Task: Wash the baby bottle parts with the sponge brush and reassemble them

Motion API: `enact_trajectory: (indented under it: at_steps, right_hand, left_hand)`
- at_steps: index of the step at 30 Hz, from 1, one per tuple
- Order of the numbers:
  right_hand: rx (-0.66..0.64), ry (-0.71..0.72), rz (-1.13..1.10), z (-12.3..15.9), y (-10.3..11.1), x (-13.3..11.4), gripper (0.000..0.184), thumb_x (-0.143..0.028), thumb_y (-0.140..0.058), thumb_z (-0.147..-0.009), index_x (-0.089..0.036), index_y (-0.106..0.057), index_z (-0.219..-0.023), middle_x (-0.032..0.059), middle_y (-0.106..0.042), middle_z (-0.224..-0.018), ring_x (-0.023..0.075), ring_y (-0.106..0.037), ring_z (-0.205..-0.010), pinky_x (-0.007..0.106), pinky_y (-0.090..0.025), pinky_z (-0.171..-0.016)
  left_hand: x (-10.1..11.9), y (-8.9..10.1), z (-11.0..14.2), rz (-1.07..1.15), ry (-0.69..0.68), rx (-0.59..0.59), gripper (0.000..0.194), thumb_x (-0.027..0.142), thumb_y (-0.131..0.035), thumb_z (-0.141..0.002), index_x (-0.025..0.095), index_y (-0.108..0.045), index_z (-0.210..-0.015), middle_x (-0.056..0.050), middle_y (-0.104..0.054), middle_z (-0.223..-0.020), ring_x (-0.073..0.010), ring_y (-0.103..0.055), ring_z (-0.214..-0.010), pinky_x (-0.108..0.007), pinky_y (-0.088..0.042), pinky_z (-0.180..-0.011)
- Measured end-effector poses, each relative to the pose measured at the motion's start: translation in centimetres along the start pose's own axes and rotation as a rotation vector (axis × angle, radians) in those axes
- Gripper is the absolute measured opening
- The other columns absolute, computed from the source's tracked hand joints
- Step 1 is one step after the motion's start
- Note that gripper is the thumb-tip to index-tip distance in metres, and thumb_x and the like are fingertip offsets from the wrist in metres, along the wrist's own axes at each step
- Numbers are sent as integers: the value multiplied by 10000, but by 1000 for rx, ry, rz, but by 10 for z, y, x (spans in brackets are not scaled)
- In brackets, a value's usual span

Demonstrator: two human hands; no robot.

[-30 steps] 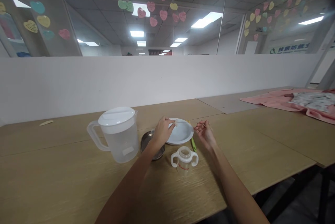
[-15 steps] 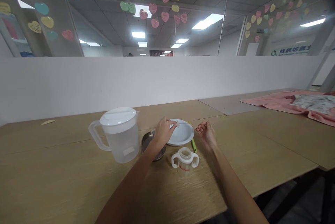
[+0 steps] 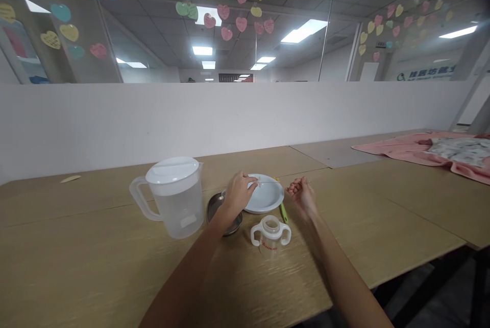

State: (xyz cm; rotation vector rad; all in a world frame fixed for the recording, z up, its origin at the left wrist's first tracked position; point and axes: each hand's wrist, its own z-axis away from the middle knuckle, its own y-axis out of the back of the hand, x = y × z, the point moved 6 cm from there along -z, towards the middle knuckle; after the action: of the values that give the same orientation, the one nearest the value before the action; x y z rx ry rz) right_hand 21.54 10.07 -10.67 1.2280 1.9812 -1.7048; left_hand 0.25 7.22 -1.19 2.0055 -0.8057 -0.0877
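My left hand (image 3: 238, 192) hovers over the near left rim of a white plate (image 3: 268, 196), fingers pinched on a small pale clear piece with a thin rod sticking out of it toward the right. My right hand (image 3: 302, 192), palm up with fingers curled, pinches the other end of that thin rod just right of the plate. A clear baby bottle with two white handles (image 3: 270, 235) stands open-topped in front of the plate. A small metal dish (image 3: 220, 211) lies under my left wrist. A green-handled tool (image 3: 283, 211) lies beside the plate.
A large clear lidded pitcher (image 3: 174, 196) stands left of the dish. A white partition wall (image 3: 229, 113) runs behind the wooden table (image 3: 95, 266). A pink cloth (image 3: 432, 151) lies at the far right. A small pale strip (image 3: 70, 179) lies far left.
My right hand has drawn slightly closer to the plate and its fingers have curled in more. The left hand has stayed put; the view shifted slightly.
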Motion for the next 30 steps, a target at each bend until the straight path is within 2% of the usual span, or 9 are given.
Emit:
enact_trajectory:
  at_steps: [9,22,27,30]
  right_hand:
    - [44,14,-7,-1,1,-3,336,-521,-597,-788,-208,-593,-667,-13,-619,-580,102,-580,-549,240,-521,-636]
    - [-1,-9,-41,0,1,-5,315,-474,-599,-805,-209,-593,-635,-34,-561,-544,88,-536,-516,237,-529,-670]
    - [-78,-97,58,3,-9,4,292,-443,-626,-788,-191,-613,-641,0,-594,-559,110,-564,-524,240,-525,-639]
    - [-52,-96,130,3,-9,9,324,-470,-638,-770,-179,-615,-631,13,-606,-542,117,-572,-512,234,-514,-588]
  left_hand:
    - [5,-1,2,-10,-17,-40,233,300,-504,-888,251,-699,-1006,-54,-610,-953,-187,-572,-903,-304,-433,-817]
    - [5,-2,2,-3,3,-64,238,285,-487,-888,251,-706,-977,-53,-604,-939,-180,-567,-892,-296,-431,-813]
    - [8,-7,2,-8,-24,-68,241,291,-491,-884,246,-707,-981,-51,-612,-927,-176,-563,-876,-291,-430,-812]
    - [12,-9,2,-21,-46,-70,241,295,-495,-883,248,-708,-985,-51,-616,-931,-180,-560,-881,-294,-423,-817]
